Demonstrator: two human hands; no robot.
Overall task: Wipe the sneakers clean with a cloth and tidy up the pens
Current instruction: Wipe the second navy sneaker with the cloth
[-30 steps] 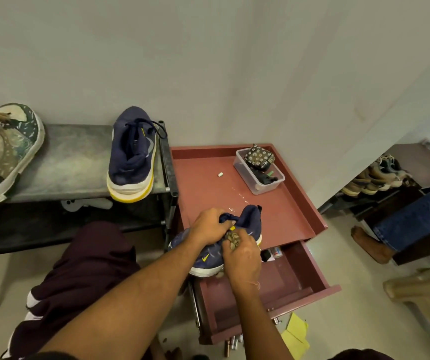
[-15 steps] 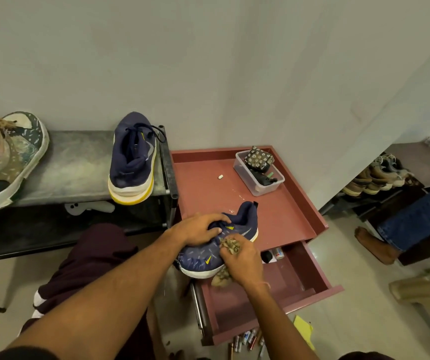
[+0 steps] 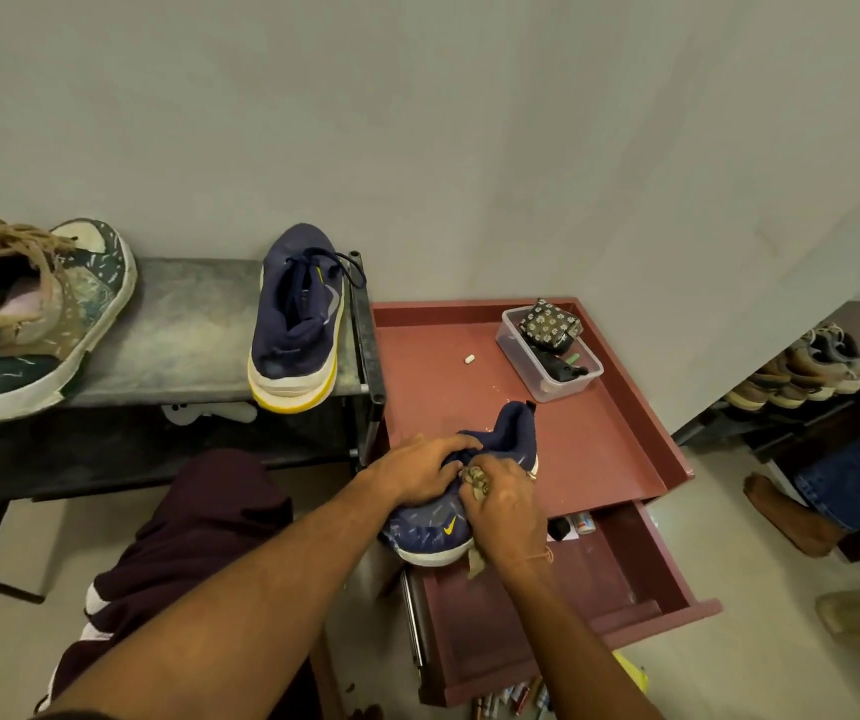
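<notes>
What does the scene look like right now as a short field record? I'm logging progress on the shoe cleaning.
surface: red cabinet top, drawer below pulled open
left hand: gripping the navy sneaker on the cabinet's front edge
right hand: pressing a cloth against that sneaker
second navy sneaker: on the grey bench, untouched
pens: on the floor below the drawer
plastic box: back of the cabinet top
</notes>
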